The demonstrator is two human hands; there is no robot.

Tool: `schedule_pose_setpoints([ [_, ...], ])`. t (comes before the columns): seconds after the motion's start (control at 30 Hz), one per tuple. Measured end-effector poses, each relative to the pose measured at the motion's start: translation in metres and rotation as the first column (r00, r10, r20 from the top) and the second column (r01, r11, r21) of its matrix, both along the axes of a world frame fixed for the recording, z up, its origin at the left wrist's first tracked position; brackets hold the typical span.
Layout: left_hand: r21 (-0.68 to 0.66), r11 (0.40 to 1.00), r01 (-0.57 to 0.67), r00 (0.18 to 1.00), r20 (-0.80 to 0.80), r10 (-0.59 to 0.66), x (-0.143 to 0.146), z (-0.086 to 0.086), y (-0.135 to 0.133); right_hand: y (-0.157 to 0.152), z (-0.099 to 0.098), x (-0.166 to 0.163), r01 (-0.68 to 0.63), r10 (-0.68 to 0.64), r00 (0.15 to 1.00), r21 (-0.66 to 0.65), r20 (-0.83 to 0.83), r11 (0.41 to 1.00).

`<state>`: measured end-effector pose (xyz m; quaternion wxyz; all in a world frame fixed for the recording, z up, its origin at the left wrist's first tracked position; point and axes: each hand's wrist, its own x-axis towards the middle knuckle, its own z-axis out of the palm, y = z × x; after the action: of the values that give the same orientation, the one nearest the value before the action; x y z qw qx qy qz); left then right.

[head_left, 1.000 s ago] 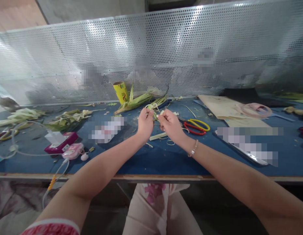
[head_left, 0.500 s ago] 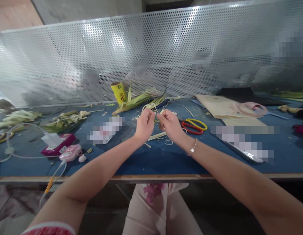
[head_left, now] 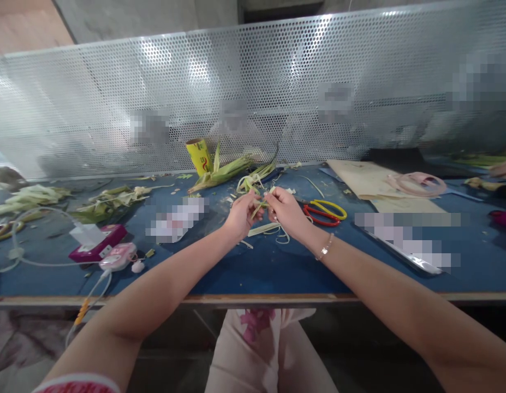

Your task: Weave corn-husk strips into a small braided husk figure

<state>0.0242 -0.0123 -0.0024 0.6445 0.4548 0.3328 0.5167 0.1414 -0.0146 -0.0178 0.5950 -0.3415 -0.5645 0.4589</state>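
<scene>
A blue table carries husks and scissors.

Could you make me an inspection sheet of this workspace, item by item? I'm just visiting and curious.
Surface: blue table top, scattered with plant scraps.
Job's things: green strip between the hands; loose pale strips just below; green husk-like leaves beyond.
Clutter: scissors with red and yellow handles, yellow tube, tan sheets, pink case.
Grippers: none, only bare hands; left hand and right hand hold the green strip, their exact finger grip too small to tell.
Cables: white cable near the purple power block; another with an orange sleeve hangs over the front edge.
Surroundings: perforated metal screen behind; another person's hand at the right edge.
</scene>
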Motion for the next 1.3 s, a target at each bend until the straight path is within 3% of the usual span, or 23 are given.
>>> schedule_pose_setpoints([
  [0.27, -0.046, 0.999, 0.018, 0.997, 0.07, -0.015, -0.001, 0.0, 0.001, -0.006, 0.006, 0.002, 0.12, -0.126, 0.98, 0.051, 0.156, 0.991],
  [0.6, 0.017, 1.0, 0.006, 1.0, -0.017, -0.006, 0.001, -0.002, -0.002, 0.003, 0.002, 0.008, 0.185, -0.157, 0.928, -0.053, 0.339, 0.981],
  [0.67, 0.013, 1.0, 0.001, 0.998, -0.062, 0.0, 0.001, -0.003, -0.002, 0.006, 0.001, 0.009, 0.218, -0.18, 0.903, -0.055, 0.39, 0.974],
  [0.77, 0.002, 1.0, 0.019, 0.978, -0.21, -0.018, 0.001, -0.003, -0.001, 0.012, -0.002, 0.01, 0.279, -0.269, 0.859, 0.042, 0.437, 0.959],
  [0.87, 0.101, 0.993, 0.063, 0.893, -0.45, -0.011, 0.002, -0.005, -0.001, 0.016, -0.005, 0.011, 0.277, -0.286, 0.857, 0.084, 0.429, 0.957],
  [1.0, 0.477, 0.875, 0.085, 0.648, -0.693, 0.315, 0.0, -0.006, -0.002, 0.017, -0.011, 0.011, 0.214, -0.239, 0.898, 0.107, 0.369, 0.971],
  [1.07, 0.556, 0.824, 0.108, 0.553, -0.723, 0.415, -0.001, -0.006, -0.003, 0.016, -0.011, 0.01, 0.183, -0.206, 0.915, 0.099, 0.346, 0.978],
  [1.3, 0.714, 0.629, 0.306, 0.456, -0.69, 0.561, -0.007, -0.004, -0.003, 0.007, -0.005, 0.006, 0.11, -0.098, 0.975, -0.048, 0.199, 0.993],
])
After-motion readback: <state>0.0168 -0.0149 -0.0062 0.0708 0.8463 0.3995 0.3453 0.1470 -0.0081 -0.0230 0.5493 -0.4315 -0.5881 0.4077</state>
